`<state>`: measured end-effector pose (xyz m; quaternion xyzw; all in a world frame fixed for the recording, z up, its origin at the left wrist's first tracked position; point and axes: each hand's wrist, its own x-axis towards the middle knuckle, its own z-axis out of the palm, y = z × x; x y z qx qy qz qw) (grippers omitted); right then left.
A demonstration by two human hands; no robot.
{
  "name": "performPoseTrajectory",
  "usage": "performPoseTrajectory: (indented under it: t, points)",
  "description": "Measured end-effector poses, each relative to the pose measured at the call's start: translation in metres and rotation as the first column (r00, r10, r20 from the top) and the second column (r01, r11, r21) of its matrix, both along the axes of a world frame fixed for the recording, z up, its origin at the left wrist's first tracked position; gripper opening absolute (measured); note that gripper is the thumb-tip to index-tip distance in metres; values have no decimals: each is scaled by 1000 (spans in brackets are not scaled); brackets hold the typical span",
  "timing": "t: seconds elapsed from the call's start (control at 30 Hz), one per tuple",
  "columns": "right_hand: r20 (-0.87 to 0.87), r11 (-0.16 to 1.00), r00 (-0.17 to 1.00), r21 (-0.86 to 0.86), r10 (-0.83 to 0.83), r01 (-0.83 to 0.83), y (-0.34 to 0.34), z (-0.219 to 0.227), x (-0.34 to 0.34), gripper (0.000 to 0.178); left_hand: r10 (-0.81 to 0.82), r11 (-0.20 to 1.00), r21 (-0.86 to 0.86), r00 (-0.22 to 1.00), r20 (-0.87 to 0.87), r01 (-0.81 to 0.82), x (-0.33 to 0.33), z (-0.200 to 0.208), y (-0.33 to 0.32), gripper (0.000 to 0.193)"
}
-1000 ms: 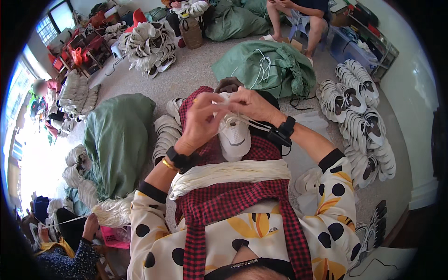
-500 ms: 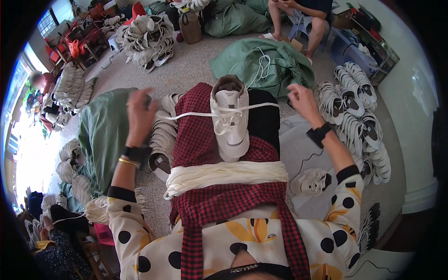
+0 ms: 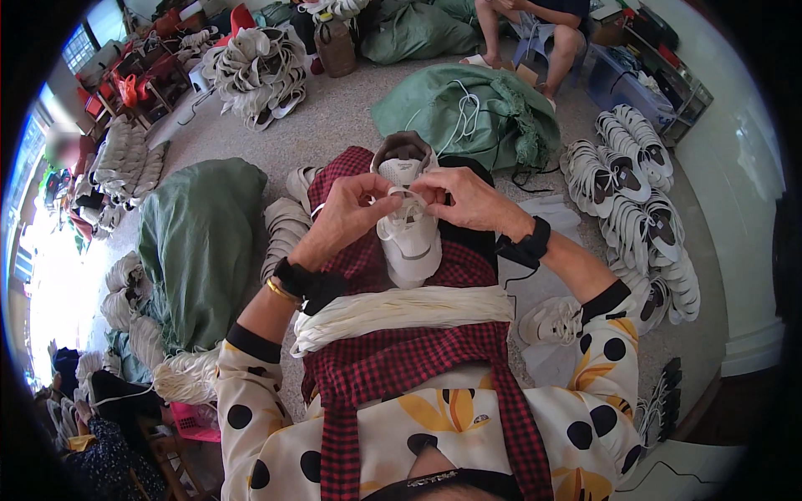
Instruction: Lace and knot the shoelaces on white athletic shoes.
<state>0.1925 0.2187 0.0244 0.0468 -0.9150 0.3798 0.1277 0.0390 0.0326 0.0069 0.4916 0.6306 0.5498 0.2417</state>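
The person's left hand (image 3: 347, 210) and right hand (image 3: 469, 200) meet over a white sneaker (image 3: 414, 257), thumbs and fingers drawn narrow and pinching the white shoelace (image 3: 403, 221) at its front; the fingertips partly hide how the strands cross. The sneaker sits on the person's lap, toe toward the body and brown-lined opening away, against a red-and-black checked apron (image 3: 401, 365). A bundle of cream laces (image 3: 405, 315) lies across the apron, just beside the toe. Another white sneaker (image 3: 553, 322) rests near the right forearm. Rows of nested shoes (image 3: 626, 179) stand on the floor to the right, and a green sack (image 3: 200, 246) slumps to the left.
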Motion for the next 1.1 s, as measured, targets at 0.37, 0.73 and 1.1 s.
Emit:
performPoseTrajectory:
  t: [0.37, 0.73, 1.1]
  points:
    - [-367, 931, 862, -39, -350, 362, -14, -21, 1, 14, -219, 969, -150, 962, -160, 196, 4, 19, 6, 18]
    - [-371, 906, 832, -82, -414, 414, -4, -26, 5, 7, 243, 969, 61, 870, -430, -241, 24, -9, -21, 11]
    - [-274, 924, 898, -271, -344, 271, -6, -30, 3, 6, 153, 985, 139, 895, -419, -103, 27, -23, 4, 9]
